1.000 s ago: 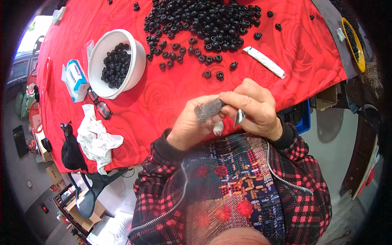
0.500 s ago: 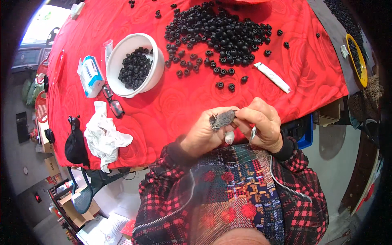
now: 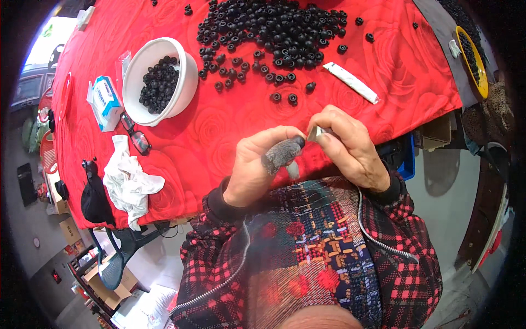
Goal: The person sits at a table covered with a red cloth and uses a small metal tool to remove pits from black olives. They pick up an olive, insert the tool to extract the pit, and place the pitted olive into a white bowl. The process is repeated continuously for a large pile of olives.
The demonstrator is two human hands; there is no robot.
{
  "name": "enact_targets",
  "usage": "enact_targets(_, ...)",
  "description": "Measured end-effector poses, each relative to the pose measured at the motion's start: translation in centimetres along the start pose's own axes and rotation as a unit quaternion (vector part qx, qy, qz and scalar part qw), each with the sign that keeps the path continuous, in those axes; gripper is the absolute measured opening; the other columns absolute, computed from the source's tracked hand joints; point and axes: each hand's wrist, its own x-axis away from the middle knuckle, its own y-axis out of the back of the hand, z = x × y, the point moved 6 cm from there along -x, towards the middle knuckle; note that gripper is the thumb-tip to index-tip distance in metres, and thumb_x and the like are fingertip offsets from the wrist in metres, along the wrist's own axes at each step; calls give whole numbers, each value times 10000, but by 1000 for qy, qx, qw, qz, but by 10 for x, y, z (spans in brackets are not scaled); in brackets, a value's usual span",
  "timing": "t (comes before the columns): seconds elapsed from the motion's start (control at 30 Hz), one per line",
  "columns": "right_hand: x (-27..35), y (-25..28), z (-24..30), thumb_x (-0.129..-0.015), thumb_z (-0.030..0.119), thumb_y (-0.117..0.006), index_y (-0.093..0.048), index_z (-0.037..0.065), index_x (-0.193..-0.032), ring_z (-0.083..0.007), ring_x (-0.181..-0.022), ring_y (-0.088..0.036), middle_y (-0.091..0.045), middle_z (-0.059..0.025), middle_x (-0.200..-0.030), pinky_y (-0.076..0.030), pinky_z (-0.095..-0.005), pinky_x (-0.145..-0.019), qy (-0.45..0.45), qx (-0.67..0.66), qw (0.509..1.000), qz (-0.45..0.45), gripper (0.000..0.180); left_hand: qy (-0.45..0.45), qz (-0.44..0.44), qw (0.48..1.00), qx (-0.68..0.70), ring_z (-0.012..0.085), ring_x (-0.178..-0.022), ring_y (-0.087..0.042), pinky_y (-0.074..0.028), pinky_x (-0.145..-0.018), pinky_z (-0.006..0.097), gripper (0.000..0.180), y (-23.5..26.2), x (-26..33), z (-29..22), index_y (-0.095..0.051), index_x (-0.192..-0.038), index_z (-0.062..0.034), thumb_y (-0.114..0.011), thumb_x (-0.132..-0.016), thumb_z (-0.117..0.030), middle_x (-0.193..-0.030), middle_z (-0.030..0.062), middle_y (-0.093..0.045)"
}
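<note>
Checked jacket (image 3: 402, 247), black and red: nearest item, cuffs drawn to the wrists at the table's edge.

Left hand (image 3: 249, 162): thumb and forefinger pinch one small black round piece (image 3: 299, 141), its end turned toward the other hand, presumably to present it to the tool. A grey sleeve (image 3: 280, 155), fabric-like, apparently covers the thumb, perhaps as padding. Below it, a pale wrapping (image 3: 293, 170), seemingly round a fingertip.

Right hand (image 3: 353, 151): fingers curled, grasping a flat metallic piece (image 3: 314, 133), possibly a blade, just beside the black piece; whether they touch cannot be told.

Red cloth (image 3: 219, 131), rose-patterned: covers the table beneath the hands.

White cloth (image 3: 131, 183): crumpled, near the left edge, clear of the hands.

Eyeglasses (image 3: 136, 134): lying folded or partly so, between the white cloth and the bowl.

White bowl (image 3: 188, 90): beyond the left hand, holding black pieces (image 3: 159, 85); its walls keep them from rolling.

Blue-and-white packet (image 3: 104, 104): left of the bowl.

White strip (image 3: 350, 83): narrow, slanted, beyond the right hand.

Black heap (image 3: 268, 30): similar pieces, spread loose within forward reach.

Yellow tray (image 3: 483, 88): far right, on a grey surface, holding small dark items.
</note>
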Motion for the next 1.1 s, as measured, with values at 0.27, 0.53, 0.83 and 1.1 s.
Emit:
enact_targets(0.27, -7, -3, -3, -864, 82, -560, -582, 9, -900, -297, -718, -570, -554, -130, -784, -450, -380, -628, 19, 31, 999, 6, 85, 33, -3, 999, 24, 148, -705, -624, -514, -586, 262, 286, 3, 0, 4, -592, -1149, 19, -611, -892, -105, -926, 88, -648)
enact_targets(0.53, -9, -1, -8, -847, 93, -579, -583, 7, -900, -313, -725, -566, -555, -132, -780, -452, -383, -631, 29, 38, 998, 32, 101, 56, 8, 998, 39, 145, -744, -624, -514, -592, 267, 299, 5, -3, 7, -584, -1160, 26, -607, -895, -108, -932, 88, -647)
enact_targets(0.83, -1, -9, -12, -863, 76, -549, -560, -5, -890, -243, -666, -519, -512, -97, -736, -401, -336, -604, 47, -88, 982, 157, 86, 57, -37, 997, 21, 141, -692, -617, -513, -589, 269, 251, 19, -10, 11, -603, -1128, 25, -590, -901, -83, -947, 93, -642)
enact_targets(1.1, -8, -6, -11, -856, 142, -641, -574, 13, -876, -144, -632, -487, -506, -69, -718, -382, -289, -568, -105, -73, 992, 8, 147, -186, -82, 918, -340, 133, -735, -623, -498, -612, 252, 224, -6, -4, -28, -653, -1020, 2, -681, -797, 3, -853, 66, -656)
